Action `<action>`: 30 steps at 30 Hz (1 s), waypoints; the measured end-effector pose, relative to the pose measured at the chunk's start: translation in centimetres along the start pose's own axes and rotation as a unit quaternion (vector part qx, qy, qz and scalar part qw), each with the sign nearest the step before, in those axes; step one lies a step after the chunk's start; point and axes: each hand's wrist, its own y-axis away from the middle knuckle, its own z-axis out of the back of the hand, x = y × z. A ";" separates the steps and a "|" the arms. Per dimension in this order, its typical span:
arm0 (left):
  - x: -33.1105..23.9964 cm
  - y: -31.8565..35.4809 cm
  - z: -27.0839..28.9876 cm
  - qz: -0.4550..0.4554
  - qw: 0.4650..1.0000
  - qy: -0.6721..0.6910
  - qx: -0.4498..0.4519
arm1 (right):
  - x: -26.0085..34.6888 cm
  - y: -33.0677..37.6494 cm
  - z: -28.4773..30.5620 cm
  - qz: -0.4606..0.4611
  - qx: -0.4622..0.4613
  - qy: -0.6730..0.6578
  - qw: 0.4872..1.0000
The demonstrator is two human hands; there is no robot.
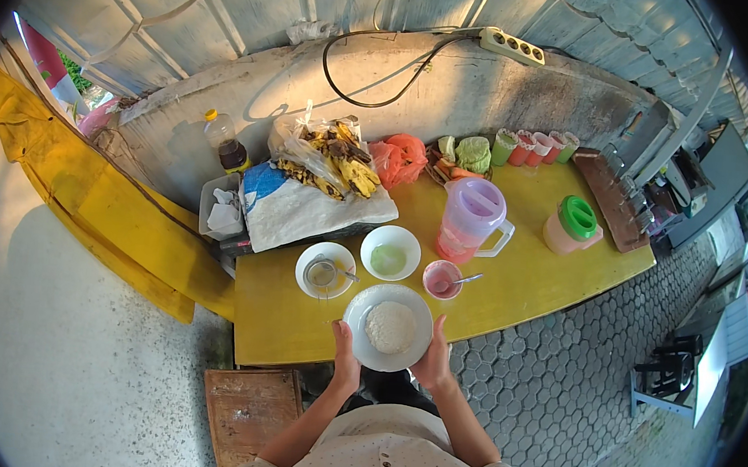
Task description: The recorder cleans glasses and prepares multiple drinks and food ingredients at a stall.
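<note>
Between my left hand (346,356) and my right hand (434,360) I hold a white bowl (353,328) by its two sides, at the table's near edge. A heap of white powder (391,327) lies inside it. Just beyond stands another white bowl (304,256) with a small wire strainer (321,272) and a spoon handle in it. Beside that is a white bowl (403,236) holding pale green liquid (388,260). A small pink cup (434,275) with a spoon (466,280) sits to the right.
On the yellow table (522,273) stand a purple-lidded pitcher (474,208), a green-lidded jug (577,217), several cups (521,149) and a brown tray (612,204). Bananas (344,164), a red plastic bag (398,157) and an oil bottle (223,136) are farther left. A wooden stool (250,409) is below.
</note>
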 end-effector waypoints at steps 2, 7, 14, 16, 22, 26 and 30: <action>0.1 0.6 -0.7 0.028 0.999 -0.008 -0.016 | 0.1 0.0 0.5 0.006 -0.017 0.038 0.999; -0.5 -0.9 1.6 0.016 0.999 -0.019 0.030 | 1.5 0.0 1.9 0.018 -0.027 0.012 0.999; -1.9 -2.0 0.2 0.064 0.954 0.153 0.249 | 0.9 0.2 1.2 -0.055 -0.010 0.098 0.994; -3.0 -3.1 1.5 0.048 0.966 0.167 0.193 | 2.2 0.6 1.6 -0.063 0.017 0.066 0.996; -3.0 -2.9 0.6 0.065 0.938 0.127 0.316 | 1.8 0.3 1.2 -0.104 0.003 0.131 0.986; -3.7 -3.2 1.4 0.088 0.936 0.210 0.268 | 2.3 0.2 1.7 -0.124 0.032 0.074 0.989; -3.4 -2.7 0.9 0.058 0.956 0.177 0.225 | 0.8 0.1 1.1 -0.138 0.004 0.107 0.985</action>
